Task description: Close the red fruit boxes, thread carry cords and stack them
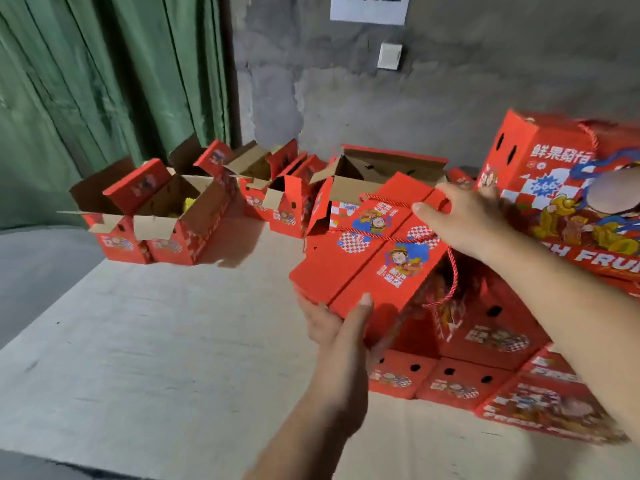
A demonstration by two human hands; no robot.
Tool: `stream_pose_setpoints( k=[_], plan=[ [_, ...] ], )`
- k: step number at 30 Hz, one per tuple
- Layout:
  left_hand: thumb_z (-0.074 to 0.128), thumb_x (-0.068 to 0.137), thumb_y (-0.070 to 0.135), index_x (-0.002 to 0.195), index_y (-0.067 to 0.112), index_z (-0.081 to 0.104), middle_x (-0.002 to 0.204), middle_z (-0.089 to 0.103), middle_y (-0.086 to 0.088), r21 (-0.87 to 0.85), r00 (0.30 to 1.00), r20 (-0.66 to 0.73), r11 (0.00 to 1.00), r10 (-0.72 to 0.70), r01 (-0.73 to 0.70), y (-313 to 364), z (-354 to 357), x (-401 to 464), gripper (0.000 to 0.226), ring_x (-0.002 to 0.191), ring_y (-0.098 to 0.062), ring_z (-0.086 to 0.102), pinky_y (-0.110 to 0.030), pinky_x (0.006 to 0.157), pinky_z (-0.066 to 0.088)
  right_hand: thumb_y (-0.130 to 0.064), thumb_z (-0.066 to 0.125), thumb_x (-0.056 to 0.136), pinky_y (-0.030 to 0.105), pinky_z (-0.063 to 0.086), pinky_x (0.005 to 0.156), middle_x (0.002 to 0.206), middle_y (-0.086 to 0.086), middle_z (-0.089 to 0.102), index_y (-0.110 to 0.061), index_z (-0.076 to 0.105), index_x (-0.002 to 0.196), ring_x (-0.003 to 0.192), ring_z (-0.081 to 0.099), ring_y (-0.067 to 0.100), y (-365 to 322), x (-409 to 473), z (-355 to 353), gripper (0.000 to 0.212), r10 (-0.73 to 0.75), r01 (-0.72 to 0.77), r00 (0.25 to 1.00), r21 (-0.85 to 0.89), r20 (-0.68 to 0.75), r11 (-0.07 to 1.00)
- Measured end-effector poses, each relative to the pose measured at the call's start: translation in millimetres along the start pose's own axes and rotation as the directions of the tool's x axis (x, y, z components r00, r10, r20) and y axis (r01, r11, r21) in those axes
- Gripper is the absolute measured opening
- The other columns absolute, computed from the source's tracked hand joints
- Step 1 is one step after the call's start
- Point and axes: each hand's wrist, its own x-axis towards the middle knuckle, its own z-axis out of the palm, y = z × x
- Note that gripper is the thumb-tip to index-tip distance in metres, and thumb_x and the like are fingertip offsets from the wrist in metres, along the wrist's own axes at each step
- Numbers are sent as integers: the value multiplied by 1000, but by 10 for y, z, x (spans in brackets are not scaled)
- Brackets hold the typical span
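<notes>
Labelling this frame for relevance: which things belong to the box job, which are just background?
Job: closed box held by left hand and right hand; red cord; open boxes; stacked boxes; table.
Background: green curtain; wall switch; paper sign.

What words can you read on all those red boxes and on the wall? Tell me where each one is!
"FRU", the end cut off by the picture's edge: white letters on the big closed box at right.
Chinese characters on that same box: too blurred to read surely.
Small labels on the box held in both hands: too blurred.
Dark characters on the white wall sign: cut off, unreadable.
</notes>
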Motion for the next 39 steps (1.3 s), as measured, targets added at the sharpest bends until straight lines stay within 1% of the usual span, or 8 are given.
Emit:
stream_pose_setpoints(
  k=[3, 6, 9, 13, 21, 27, 35, 39],
  plan=[
    [75, 63, 73, 157, 58, -8, 171, -6, 18, 285, 965, 158, 945, -211, 160, -147, 214, 53, 126, 161, -11, -2, -51, 130, 17, -67, 48, 95, 40, 17, 120, 164, 3, 36, -35, 41, 155, 148, 23, 36, 18, 64, 270, 69, 0, 42, 976, -189, 219, 981],
    [75, 68, 60, 137, 56, 30, 151, 40, 5, 263, 985, 110, 959, -135, 102, -171, 89, 170, 82, 137, -5, 49, -40, 112, 49, -89, 24, 85, 49, 6, 123, 173, -8, -1, -52, 6, 160, 157, 1, 28, 21, -260, 519, 85, 86, 38, 903, -278, 421, 960],
    [67, 89, 52, 140, 52, 36, 150, 38, 8, 406, 996, -93, 914, 15, 25, -167, -255, 460, 60, 133, -1, 48, -36, 111, 47, -105, 4, 63, 49, -1, 124, 170, -13, -18, -58, -16, 153, 157, -16, 20, 0, -655, 573, 104, 26, 72, 913, -225, 407, 972],
    [45, 109, 53, 148, 47, 52, 145, 62, 9, 301, 944, 252, 944, -212, 132, -160, -379, 698, 40, 134, -12, 59, -42, 111, 50, -99, 31, 71, 47, 0, 127, 168, -12, -24, -58, -28, 149, 157, -17, 26, -4, -926, 574, 106, -120, 232, 927, -291, 355, 928],
    [56, 98, 67, 156, 58, 31, 153, 48, 32, 450, 880, 343, 880, -329, 153, -343, -200, 789, 63, 143, 3, 44, -32, 117, 42, -67, 49, 95, 41, 7, 129, 172, 1, -13, -45, -21, 157, 159, -8, 23, 330, -894, 552, 96, -48, 141, 973, -417, 227, 898],
    [62, 98, 50, 111, 36, 77, 116, 77, 12, 378, 953, 119, 900, -277, 215, -224, -511, 884, 25, 107, -8, 73, -11, 77, 53, -56, 42, 93, 41, -4, 128, 171, -7, -13, -37, -7, 162, 156, -22, 16, -144, -1061, 717, 86, -139, 207, 962, -296, 233, 933],
    [51, 107, 21, 106, 27, 76, 105, 79, 4, 322, 983, -49, 929, -175, 182, -52, -505, 1242, 25, 94, -14, 71, -23, 82, 55, -38, 51, 100, 38, 46, 108, 152, -10, 50, -34, 43, 151, 135, 49, 18, -708, -146, 750, 51, -349, 365, 904, -21, 248, 931],
    [54, 106, 10, 117, 14, 68, 86, 75, 7, 373, 988, 2, 917, -156, 144, 183, -201, 1807, 18, 74, -4, 71, -16, 64, 53, -22, 55, 98, 40, 49, 100, 140, 5, 62, -22, 57, 140, 126, 57, 32, -581, 880, 1002, 43, -259, 283, 934, -68, 245, 957]
  ],
)
